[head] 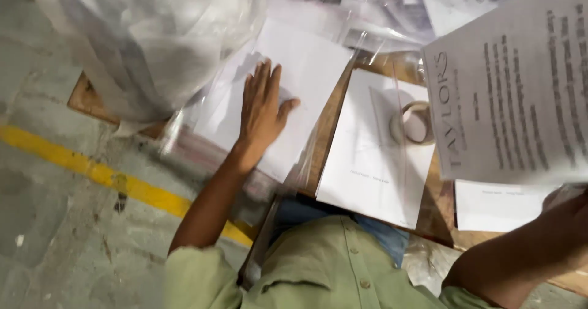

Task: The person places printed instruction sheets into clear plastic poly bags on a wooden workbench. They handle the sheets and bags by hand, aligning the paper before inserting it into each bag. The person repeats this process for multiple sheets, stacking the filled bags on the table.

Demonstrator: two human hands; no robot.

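Note:
My left hand [262,108] lies flat, fingers apart, on a white sheet inside clear plastic wrap [306,70] on a low wooden board [334,110]. My right hand [566,214] at the right edge holds up a printed paper sheet [514,94] that tilts toward the camera; only part of that hand shows under the sheet. A roll of tape [415,123] rests on another white sheet [373,150] in the middle of the board.
A large clear plastic bag [147,39] full of pale material stands at the upper left. More wrapped papers [392,9] lie at the top. A yellow line [98,174] crosses the grey concrete floor at left. My green shirt [318,266] fills the bottom.

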